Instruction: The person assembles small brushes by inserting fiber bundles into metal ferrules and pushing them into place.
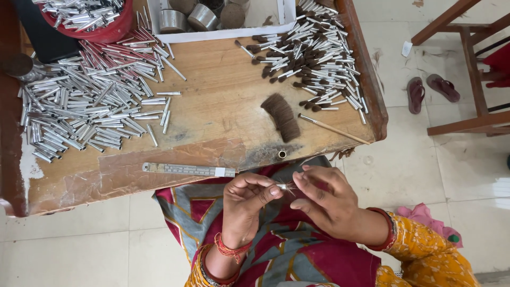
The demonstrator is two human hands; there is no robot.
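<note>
Wooden table [223,101], hands pinching ferrule [284,186]

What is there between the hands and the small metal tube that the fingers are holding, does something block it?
Nothing visible does. The left hand and the right hand meet above the lap, and their fingers already pinch the small metal tube directly. The wooden table edge lies beyond them, apart from the hands.

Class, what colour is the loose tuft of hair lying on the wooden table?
Dark brown tuft of hair, head view.
</note>
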